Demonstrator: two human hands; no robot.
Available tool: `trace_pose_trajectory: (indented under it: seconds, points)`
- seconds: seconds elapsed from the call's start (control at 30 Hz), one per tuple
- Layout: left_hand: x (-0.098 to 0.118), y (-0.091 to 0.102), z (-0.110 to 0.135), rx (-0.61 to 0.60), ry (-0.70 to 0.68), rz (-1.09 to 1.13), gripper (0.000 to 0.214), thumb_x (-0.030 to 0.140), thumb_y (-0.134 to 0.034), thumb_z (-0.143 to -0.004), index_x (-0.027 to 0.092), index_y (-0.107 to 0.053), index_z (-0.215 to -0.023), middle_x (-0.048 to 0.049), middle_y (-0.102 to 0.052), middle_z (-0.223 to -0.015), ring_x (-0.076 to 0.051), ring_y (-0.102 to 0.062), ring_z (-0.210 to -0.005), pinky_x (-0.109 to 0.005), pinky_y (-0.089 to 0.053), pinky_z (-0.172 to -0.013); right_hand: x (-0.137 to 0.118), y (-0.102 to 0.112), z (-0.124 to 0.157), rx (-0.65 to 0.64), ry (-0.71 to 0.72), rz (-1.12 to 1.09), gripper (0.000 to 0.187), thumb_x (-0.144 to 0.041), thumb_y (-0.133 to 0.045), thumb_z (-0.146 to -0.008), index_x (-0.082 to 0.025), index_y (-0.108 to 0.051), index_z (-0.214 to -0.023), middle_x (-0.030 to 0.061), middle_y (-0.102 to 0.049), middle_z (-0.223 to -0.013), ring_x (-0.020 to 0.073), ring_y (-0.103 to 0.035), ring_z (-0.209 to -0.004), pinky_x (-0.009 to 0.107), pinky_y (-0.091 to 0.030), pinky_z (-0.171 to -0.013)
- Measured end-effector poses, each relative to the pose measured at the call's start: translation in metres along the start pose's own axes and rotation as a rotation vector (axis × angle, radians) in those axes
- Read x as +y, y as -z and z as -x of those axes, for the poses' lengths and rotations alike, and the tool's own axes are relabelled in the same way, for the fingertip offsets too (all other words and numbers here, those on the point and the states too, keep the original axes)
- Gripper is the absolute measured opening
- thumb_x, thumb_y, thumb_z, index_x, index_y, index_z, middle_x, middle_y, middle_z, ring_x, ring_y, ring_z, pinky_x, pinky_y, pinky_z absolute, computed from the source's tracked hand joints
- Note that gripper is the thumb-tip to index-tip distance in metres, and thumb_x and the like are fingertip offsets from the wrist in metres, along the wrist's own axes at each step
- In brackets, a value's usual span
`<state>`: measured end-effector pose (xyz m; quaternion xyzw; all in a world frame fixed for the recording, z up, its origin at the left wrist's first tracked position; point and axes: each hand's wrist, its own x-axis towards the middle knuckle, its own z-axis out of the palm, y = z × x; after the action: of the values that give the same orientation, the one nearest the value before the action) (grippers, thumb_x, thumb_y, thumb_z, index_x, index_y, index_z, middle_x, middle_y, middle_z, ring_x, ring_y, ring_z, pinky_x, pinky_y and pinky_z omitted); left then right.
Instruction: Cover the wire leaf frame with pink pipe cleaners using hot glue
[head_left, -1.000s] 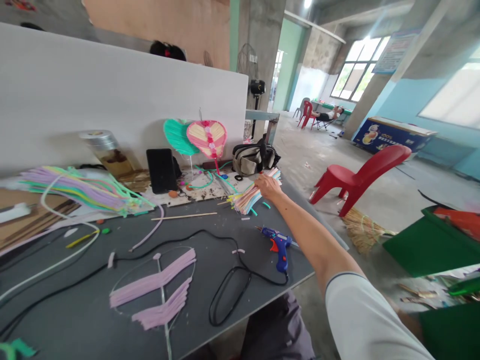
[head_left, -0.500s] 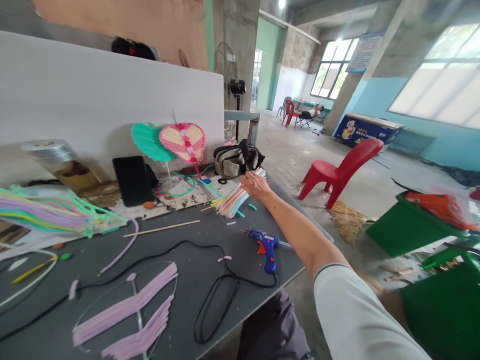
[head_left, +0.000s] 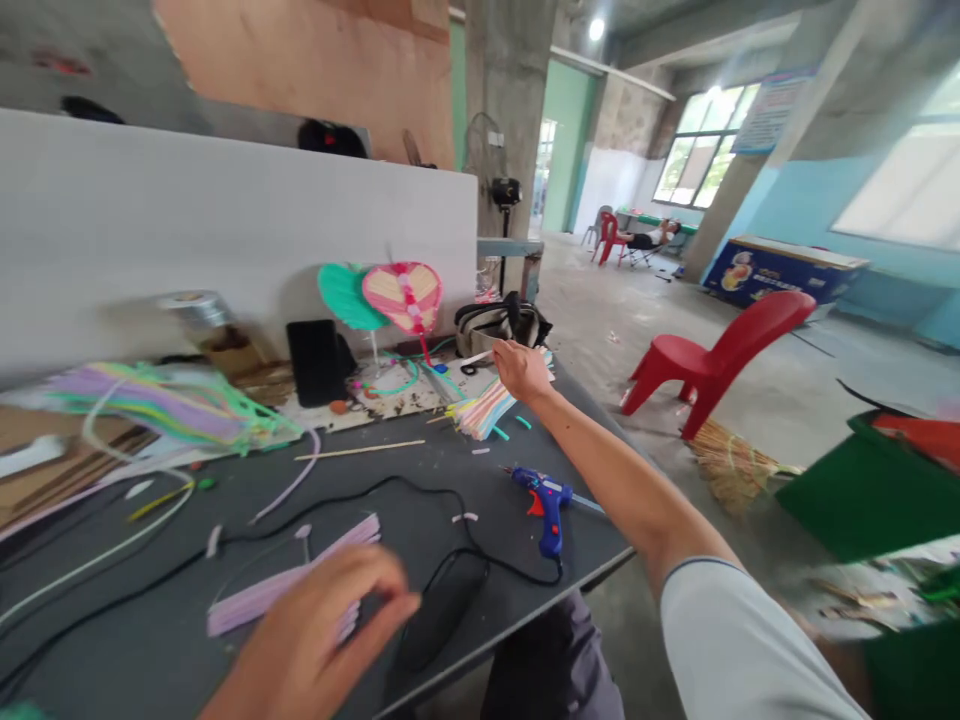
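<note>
My right hand (head_left: 521, 370) hangs just above a bundle of pastel pipe-cleaner strips (head_left: 484, 408), at the far side of the grey table (head_left: 420, 530). A thin pale strip may be between its fingers, but I cannot tell. My left hand (head_left: 322, 625), blurred, sits low in the view with curled fingers apart, over a lilac pipe-cleaner fan frame (head_left: 289, 585) and partly hiding it. A blue hot glue gun (head_left: 547, 505) lies on its side between my hands. Its black cable (head_left: 442, 600) loops across the table.
A multicoloured pipe-cleaner pile (head_left: 165, 405) lies at the table's left, behind a wooden stick (head_left: 360, 450). A pink fan (head_left: 405, 297), green fan (head_left: 343, 297) and bag (head_left: 495, 325) stand behind. Beyond the right table edge are a red chair (head_left: 720, 355) and broom (head_left: 735, 468).
My left hand has entered at the bottom, over the lilac frame. My right hand has lifted slightly from the strip bundle. The view has shifted a little.
</note>
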<state>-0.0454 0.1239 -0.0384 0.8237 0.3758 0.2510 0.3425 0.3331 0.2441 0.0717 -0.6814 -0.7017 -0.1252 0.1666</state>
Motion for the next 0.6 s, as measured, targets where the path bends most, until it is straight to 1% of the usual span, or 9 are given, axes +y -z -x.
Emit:
trace_pose_trajectory:
  seconds: [0.03, 0.07, 0.13, 0.2, 0.3, 0.37, 0.47, 0.53, 0.6]
  points:
    - [0.025, 0.002, -0.023, -0.05, -0.062, -0.035, 0.022, 0.047, -0.073, -0.089, 0.028, -0.075, -0.099, -0.0051, -0.073, -0.114, -0.028, -0.066, -0.109, -0.039, -0.054, -0.099, -0.012, 0.003, 0.006, -0.007, 0.06, -0.021, 0.036, -0.025, -0.032, -0.11, -0.015, -0.067, -0.113, 0.0138, -0.072, -0.109, 0.0237, -0.064, -0.099, 0.031, -0.039, -0.08]
    - [0.048, 0.004, -0.045, -0.054, -0.114, -0.061, 0.022, 0.045, -0.071, -0.09, 0.027, -0.076, -0.102, -0.0063, -0.073, -0.118, -0.029, -0.065, -0.113, -0.043, -0.052, -0.104, -0.026, 0.006, 0.014, -0.02, 0.133, -0.044, 0.035, -0.026, -0.035, -0.109, -0.016, -0.068, -0.11, 0.0129, -0.073, -0.107, 0.0234, -0.063, -0.099, 0.031, -0.039, -0.081]
    - [0.085, 0.008, -0.078, 0.079, -0.147, -0.042, 0.026, 0.041, -0.069, -0.09, 0.024, -0.075, -0.109, -0.0085, -0.074, -0.12, -0.03, -0.066, -0.115, -0.047, -0.05, -0.107, -0.055, 0.014, 0.037, -0.039, 0.302, -0.099, 0.029, -0.031, -0.043, -0.107, -0.02, -0.07, -0.106, 0.0091, -0.074, -0.104, 0.0227, -0.061, -0.101, 0.032, -0.038, -0.086]
    - [0.107, 0.011, -0.089, 0.26, -0.066, 0.09, 0.032, 0.044, -0.069, -0.09, 0.02, -0.074, -0.11, -0.0093, -0.077, -0.106, -0.026, -0.071, -0.1, -0.044, -0.056, -0.098, -0.08, 0.026, 0.064, 0.022, 0.488, -0.181, 0.031, -0.03, -0.042, -0.108, -0.021, -0.071, -0.112, 0.0089, -0.075, -0.102, 0.0233, -0.059, -0.099, 0.035, -0.037, -0.087]
    - [0.114, 0.017, -0.072, 0.44, 0.087, 0.423, 0.046, 0.051, -0.073, -0.087, 0.015, -0.072, -0.115, -0.011, -0.078, -0.104, -0.022, -0.074, -0.085, -0.035, -0.062, -0.079, -0.103, 0.045, 0.097, 0.124, 0.558, -0.302, 0.032, -0.028, -0.043, -0.108, -0.022, -0.074, -0.105, 0.0082, -0.072, -0.087, 0.023, -0.056, -0.088, 0.038, -0.036, -0.082]
    - [0.113, 0.02, -0.049, 0.566, 0.171, 0.579, 0.047, 0.051, -0.077, -0.084, 0.013, -0.073, -0.11, -0.0088, -0.078, -0.089, -0.019, -0.074, -0.073, -0.03, -0.062, -0.069, -0.11, 0.053, 0.107, 0.097, 0.576, -0.334, 0.032, -0.03, -0.046, -0.107, -0.023, -0.075, -0.096, 0.0074, -0.07, -0.079, 0.023, -0.054, -0.084, 0.038, -0.037, -0.08]
    - [0.108, 0.025, -0.018, 0.682, 0.207, 0.698, 0.04, 0.048, -0.081, -0.082, 0.013, -0.076, -0.099, -0.0069, -0.078, -0.08, -0.017, -0.074, -0.069, -0.03, -0.064, -0.07, -0.122, 0.056, 0.111, 0.026, 0.648, -0.387, 0.03, -0.028, -0.048, -0.105, -0.025, -0.075, -0.091, 0.0074, -0.068, -0.075, 0.0235, -0.055, -0.08, 0.04, -0.039, -0.079]
    - [0.104, 0.028, -0.002, 0.702, 0.215, 0.754, 0.037, 0.047, -0.085, -0.078, 0.013, -0.077, -0.093, -0.0067, -0.079, -0.078, -0.017, -0.074, -0.067, -0.029, -0.064, -0.068, -0.139, 0.055, 0.114, -0.024, 0.661, -0.491, 0.022, -0.026, -0.052, -0.102, -0.025, -0.075, -0.101, 0.0081, -0.071, -0.081, 0.0242, -0.058, -0.082, 0.04, -0.041, -0.079]
    - [0.099, 0.031, 0.01, 0.701, 0.222, 0.796, 0.035, 0.045, -0.088, -0.074, 0.014, -0.078, -0.089, -0.0062, -0.079, -0.077, -0.017, -0.074, -0.065, -0.029, -0.063, -0.065, -0.162, 0.057, 0.119, -0.138, 0.621, -0.675, 0.024, -0.025, -0.057, -0.098, -0.024, -0.07, -0.117, 0.0076, -0.073, -0.09, 0.0227, -0.062, -0.082, 0.037, -0.045, -0.077]
